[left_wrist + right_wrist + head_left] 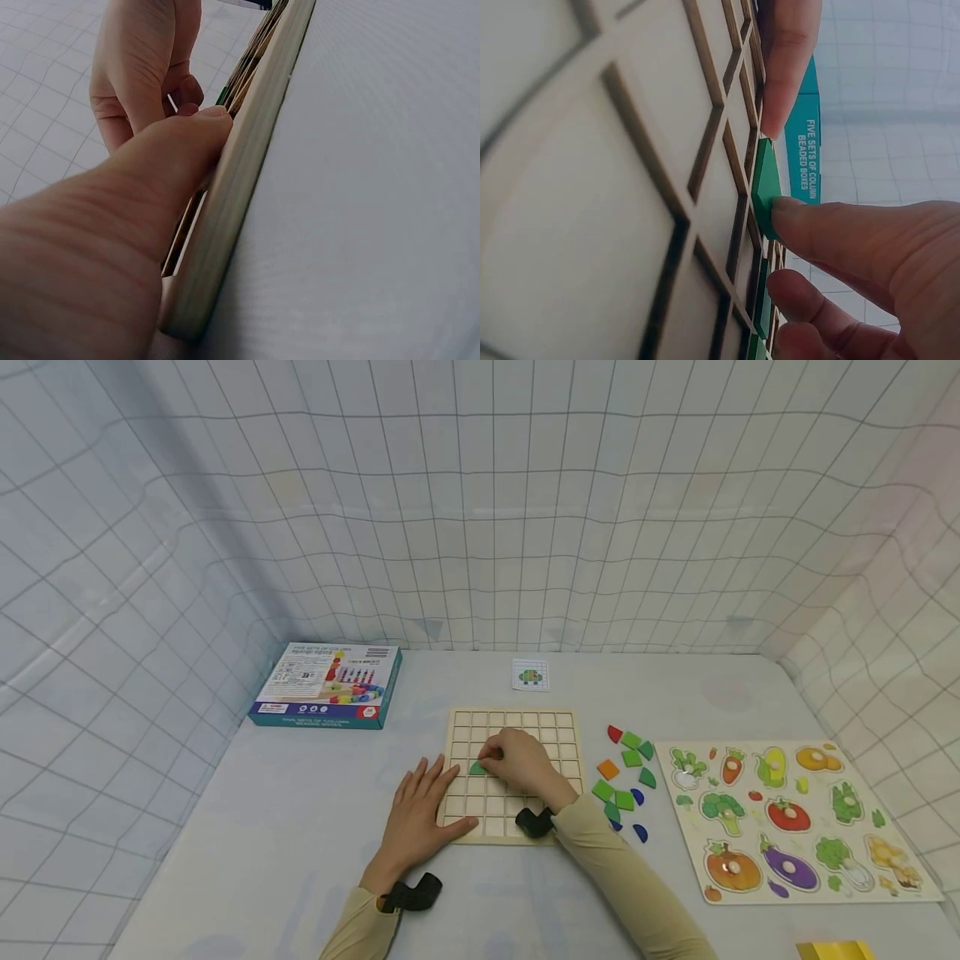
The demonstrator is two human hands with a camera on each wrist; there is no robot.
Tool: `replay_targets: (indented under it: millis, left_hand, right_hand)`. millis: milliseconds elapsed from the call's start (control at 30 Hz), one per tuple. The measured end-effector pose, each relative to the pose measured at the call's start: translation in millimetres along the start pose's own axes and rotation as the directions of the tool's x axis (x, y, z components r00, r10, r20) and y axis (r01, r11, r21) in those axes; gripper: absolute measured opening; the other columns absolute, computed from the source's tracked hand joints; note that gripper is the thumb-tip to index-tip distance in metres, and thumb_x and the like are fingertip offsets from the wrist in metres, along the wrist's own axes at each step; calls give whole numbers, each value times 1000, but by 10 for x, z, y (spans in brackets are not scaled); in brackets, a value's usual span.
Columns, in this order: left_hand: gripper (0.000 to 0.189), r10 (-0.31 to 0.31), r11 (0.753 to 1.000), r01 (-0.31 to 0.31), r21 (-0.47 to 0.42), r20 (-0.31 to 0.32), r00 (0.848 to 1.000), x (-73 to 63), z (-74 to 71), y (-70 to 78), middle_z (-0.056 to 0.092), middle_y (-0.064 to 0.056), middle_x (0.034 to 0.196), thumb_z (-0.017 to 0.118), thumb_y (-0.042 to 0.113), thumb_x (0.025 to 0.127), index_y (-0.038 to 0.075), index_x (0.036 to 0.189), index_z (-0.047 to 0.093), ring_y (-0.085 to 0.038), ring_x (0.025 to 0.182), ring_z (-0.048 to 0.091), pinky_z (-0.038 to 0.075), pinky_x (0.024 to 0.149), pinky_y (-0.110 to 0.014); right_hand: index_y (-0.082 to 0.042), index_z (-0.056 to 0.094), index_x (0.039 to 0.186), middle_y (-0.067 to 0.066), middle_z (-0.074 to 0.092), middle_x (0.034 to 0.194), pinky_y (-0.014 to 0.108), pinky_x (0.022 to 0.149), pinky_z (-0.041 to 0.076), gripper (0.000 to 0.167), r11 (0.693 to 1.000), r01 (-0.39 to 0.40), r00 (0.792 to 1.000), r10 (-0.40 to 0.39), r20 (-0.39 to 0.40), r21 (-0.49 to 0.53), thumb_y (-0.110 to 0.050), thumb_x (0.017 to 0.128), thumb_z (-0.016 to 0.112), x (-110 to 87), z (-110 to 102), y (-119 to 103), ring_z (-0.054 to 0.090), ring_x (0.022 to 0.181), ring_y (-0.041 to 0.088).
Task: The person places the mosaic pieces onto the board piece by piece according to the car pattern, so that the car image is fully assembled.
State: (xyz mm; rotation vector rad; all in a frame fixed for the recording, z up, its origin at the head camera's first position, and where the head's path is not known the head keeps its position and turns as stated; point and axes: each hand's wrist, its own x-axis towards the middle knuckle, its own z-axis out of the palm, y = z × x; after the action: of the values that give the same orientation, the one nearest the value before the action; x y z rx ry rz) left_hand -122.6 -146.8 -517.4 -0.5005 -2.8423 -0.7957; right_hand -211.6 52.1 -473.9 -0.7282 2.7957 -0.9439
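A wooden grid board (468, 839) lies on the table. My right hand (521, 764) is over its middle, the thumb and fingertips pinching a dark green quarter-circle piece (765, 184) at a left-hand cell. More green pieces (763, 300) sit in the grid beside it, hidden under the hand in the head view. Flat and spread, my left hand (416, 818) rests at the board's left side, its thumb (195, 131) on the near rim. A fingertip of it (784, 97) is close to the green piece in the right wrist view.
Loose green, orange (608, 769), red (614, 733) and blue pieces lie right of the board. Beyond them is a vegetable puzzle board (757, 893). A pattern card (530, 676) lies behind the grid, a boxed bead set (326, 685) at back left, a yellow object (834, 951) at front right.
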Motion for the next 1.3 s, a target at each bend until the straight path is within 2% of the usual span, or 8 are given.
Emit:
replay_targets:
  millis: [267, 567, 733, 833, 1000, 1133, 1300]
  left_hand:
    - [83, -3, 1000, 3, 3, -3, 1000, -2, 8, -4, 27, -10, 153, 67, 59, 79, 15, 145, 42, -31, 141, 14, 6, 112, -48]
    - [84, -13, 1000, 13, 14, -2, 1000, -1, 13, 1, 27, -10, 153, 67, 60, 78, 16, 145, 42, -31, 142, 13, 6, 112, -48]
    - [84, -15, 1000, 15, 13, 0, 1000, -1, 13, 0, 26, -9, 153, 66, 60, 78, 16, 145, 41, -31, 142, 13, 6, 112, -48]
    - [84, -15, 1000, 15, 13, 0, 1000, 0, 11, 1, 26, -9, 153, 66, 60, 78, 16, 145, 41, -31, 142, 13, 6, 112, -48]
    - [85, -19, 1000, 19, 4, 3, 1000, 2, 3, 7, 26, -9, 153, 67, 60, 78, 16, 146, 41, -31, 142, 12, 5, 112, -48]
    - [85, -25, 1000, 25, 7, 8, 1000, 4, 2, 8, 25, -8, 154, 66, 60, 78, 16, 146, 41, -30, 142, 12, 5, 112, -47]
    - [85, -25, 1000, 25, 11, 14, 1000, 6, 2, 11, 25, -9, 154, 66, 59, 78, 15, 146, 40, -30, 142, 11, 5, 112, -47]
  right_hand:
    - [-19, 74, 83, -10, 52, 71, 25, 56, 39, 4, 1000, -9, 1000, 9, 11, -18, -22, 84, 74, 4, 7, -19, 46, 65, 9]
    - [-19, 75, 94, -12, 54, 70, 25, 57, 41, 9, 1000, 28, 997, -28, 65, 9, -24, 88, 69, -63, -59, 30, 48, 64, 8]
    - [-17, 74, 93, -11, 56, 74, 28, 61, 43, 10, 997, 52, 999, -53, 11, 56, -23, 90, 67, -205, -227, 114, 49, 67, 9]
    - [-15, 74, 92, -9, 56, 73, 27, 56, 41, 10, 997, 45, 998, -42, -39, 67, -22, 89, 68, -307, -377, 224, 48, 62, 10]
    - [-11, 74, 90, -6, 59, 74, 27, 49, 38, 12, 998, -20, 992, 28, -119, 67, -22, 89, 68, -469, -657, 482, 47, 57, 11]
    - [-11, 72, 86, -4, 61, 76, 29, 53, 41, 13, 996, -81, 981, 86, -176, 39, -23, 88, 69, -595, -860, 724, 49, 61, 14]
    - [-9, 72, 87, -2, 62, 77, 30, 53, 40, 15, 978, -206, 958, 196, -211, -28, -24, 86, 71, -744, -1056, 990, 50, 62, 16]
